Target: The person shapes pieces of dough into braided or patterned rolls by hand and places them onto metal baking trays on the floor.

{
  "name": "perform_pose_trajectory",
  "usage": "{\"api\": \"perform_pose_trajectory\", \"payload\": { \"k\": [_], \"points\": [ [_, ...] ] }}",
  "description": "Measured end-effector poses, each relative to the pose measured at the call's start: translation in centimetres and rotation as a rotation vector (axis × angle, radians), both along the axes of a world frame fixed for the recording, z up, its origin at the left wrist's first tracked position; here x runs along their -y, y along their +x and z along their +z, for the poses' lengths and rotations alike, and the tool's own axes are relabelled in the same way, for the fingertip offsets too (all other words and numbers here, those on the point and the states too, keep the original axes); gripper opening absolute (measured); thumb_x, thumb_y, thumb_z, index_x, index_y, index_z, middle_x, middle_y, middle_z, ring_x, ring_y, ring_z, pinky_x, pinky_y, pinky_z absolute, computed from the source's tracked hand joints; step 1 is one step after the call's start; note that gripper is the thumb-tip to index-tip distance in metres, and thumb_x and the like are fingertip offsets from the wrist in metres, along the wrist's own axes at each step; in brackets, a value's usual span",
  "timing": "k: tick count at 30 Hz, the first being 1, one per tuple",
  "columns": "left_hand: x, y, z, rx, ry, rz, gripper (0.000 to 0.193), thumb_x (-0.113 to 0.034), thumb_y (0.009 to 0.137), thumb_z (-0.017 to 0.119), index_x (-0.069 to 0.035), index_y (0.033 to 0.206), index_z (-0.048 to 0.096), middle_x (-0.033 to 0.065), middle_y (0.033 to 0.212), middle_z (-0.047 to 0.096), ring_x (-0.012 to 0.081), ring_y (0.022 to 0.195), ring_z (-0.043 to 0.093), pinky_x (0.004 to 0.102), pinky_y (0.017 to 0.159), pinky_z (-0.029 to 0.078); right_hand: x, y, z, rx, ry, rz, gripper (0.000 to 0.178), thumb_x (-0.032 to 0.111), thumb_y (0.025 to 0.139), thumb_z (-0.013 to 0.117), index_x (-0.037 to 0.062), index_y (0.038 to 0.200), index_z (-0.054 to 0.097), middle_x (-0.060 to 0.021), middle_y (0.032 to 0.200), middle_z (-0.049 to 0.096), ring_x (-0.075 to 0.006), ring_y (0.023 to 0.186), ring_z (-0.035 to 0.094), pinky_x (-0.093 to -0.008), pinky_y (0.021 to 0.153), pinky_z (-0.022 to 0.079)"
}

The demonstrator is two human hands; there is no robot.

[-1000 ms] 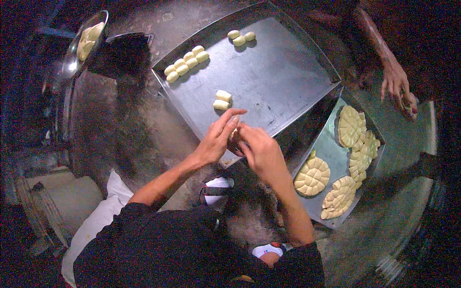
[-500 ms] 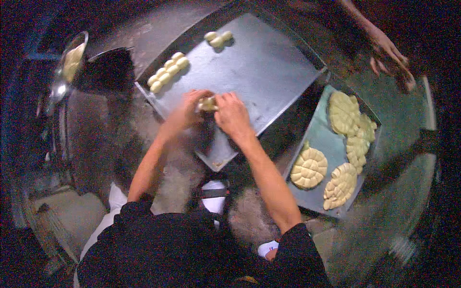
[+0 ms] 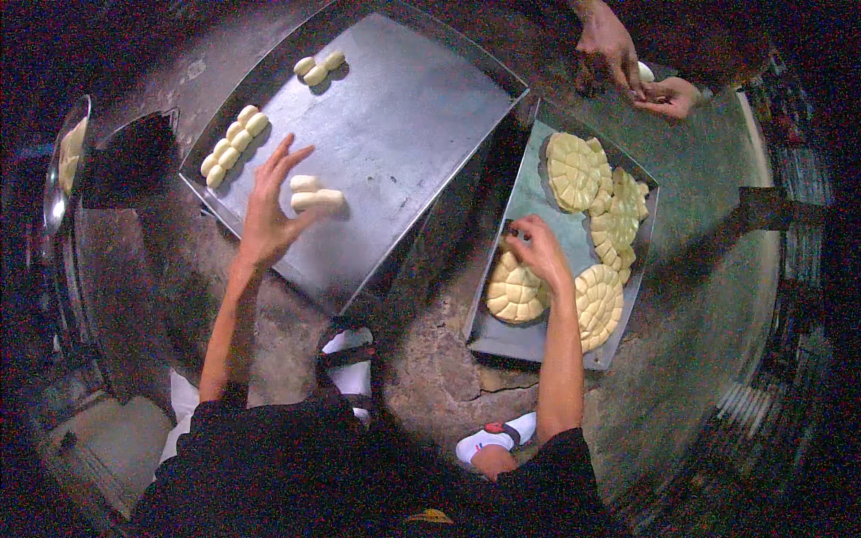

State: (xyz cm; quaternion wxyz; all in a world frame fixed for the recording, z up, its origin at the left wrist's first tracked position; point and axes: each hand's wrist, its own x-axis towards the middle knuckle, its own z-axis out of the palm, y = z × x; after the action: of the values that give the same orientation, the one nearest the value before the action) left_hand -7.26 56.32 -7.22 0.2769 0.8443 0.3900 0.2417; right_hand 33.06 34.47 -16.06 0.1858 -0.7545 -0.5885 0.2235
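My left hand (image 3: pixel 273 206) reaches over the large metal tray (image 3: pixel 404 117), fingers spread and holding nothing, beside a small group of pale dough pieces (image 3: pixel 308 183). My right hand (image 3: pixel 538 251) is bent over the smaller tray (image 3: pixel 502 342), thumb and fingertips pinched together above a round dough shape scored like a turtle shell (image 3: pixel 517 291). Small dark round bits show at those fingertips; whether they are gripped or lie on the dough I cannot tell. Other dough shapes with shell-like scoring (image 3: pixel 575 170) lie along the same tray's right side.
A double row of dough pieces (image 3: pixel 235 146) and another small cluster (image 3: pixel 318 68) sit on the large tray's left and far parts. At the upper right, another person's hands (image 3: pixel 659 94) come together near a small white ball (image 3: pixel 644 72). A metal bowl (image 3: pixel 70 166) stands far left.
My right hand has left the dough on the large tray and moved right to the smaller tray. My left hand has opened off the dough. The other person's second hand has come into view.
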Motion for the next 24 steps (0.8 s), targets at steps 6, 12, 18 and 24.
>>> {"api": "perform_pose_trajectory", "payload": {
  "k": [6,12,18,24],
  "points": [
    [5.1,4.0,2.3,0.232,-0.281,-0.095,0.063,-0.014,0.069,0.085,-0.009,0.127,0.059,0.0110,0.140,0.052,0.0249,0.123,0.055,0.0388,0.100,0.048,0.6,-2.3,3.1,-0.363,-0.158,-0.139,0.026,0.017,0.081,0.073,0.0006,0.091,0.055,-0.0077,0.080,0.059,-0.0176,0.071,0.056,-0.0322,0.063,0.044],
    [10.6,6.5,1.9,0.522,-1.275,-0.243,0.038,-0.024,0.097,0.061,0.001,0.125,0.058,0.0140,0.116,0.065,0.0182,0.101,0.065,0.0316,0.093,0.052,-2.1,-8.6,14.0,-0.315,0.338,-0.261,0.017,0.009,0.085,0.071,0.0045,0.098,0.062,-0.0060,0.084,0.066,-0.0153,0.078,0.064,-0.0298,0.069,0.051],
    [10.5,6.2,1.5,0.661,-1.686,0.021,0.037,-0.035,0.098,0.058,-0.002,0.116,0.063,0.0046,0.097,0.068,0.0073,0.078,0.063,0.0193,0.072,0.052,-2.6,-17.4,17.0,-0.304,0.452,0.130,0.031,0.003,0.071,0.080,0.0055,0.100,0.069,-0.0098,0.105,0.064,-0.0253,0.094,0.066,-0.0332,0.081,0.054],
    [9.5,4.8,2.5,0.666,-1.505,-0.002,0.025,-0.021,0.094,0.064,-0.003,0.111,0.062,0.0045,0.094,0.069,0.0101,0.076,0.065,0.0227,0.064,0.052,-1.6,-19.0,14.9,-0.355,0.480,0.184,0.026,0.000,0.076,0.077,0.0036,0.100,0.068,-0.0104,0.101,0.066,-0.0233,0.090,0.067,-0.0311,0.076,0.055]
  ]
}}
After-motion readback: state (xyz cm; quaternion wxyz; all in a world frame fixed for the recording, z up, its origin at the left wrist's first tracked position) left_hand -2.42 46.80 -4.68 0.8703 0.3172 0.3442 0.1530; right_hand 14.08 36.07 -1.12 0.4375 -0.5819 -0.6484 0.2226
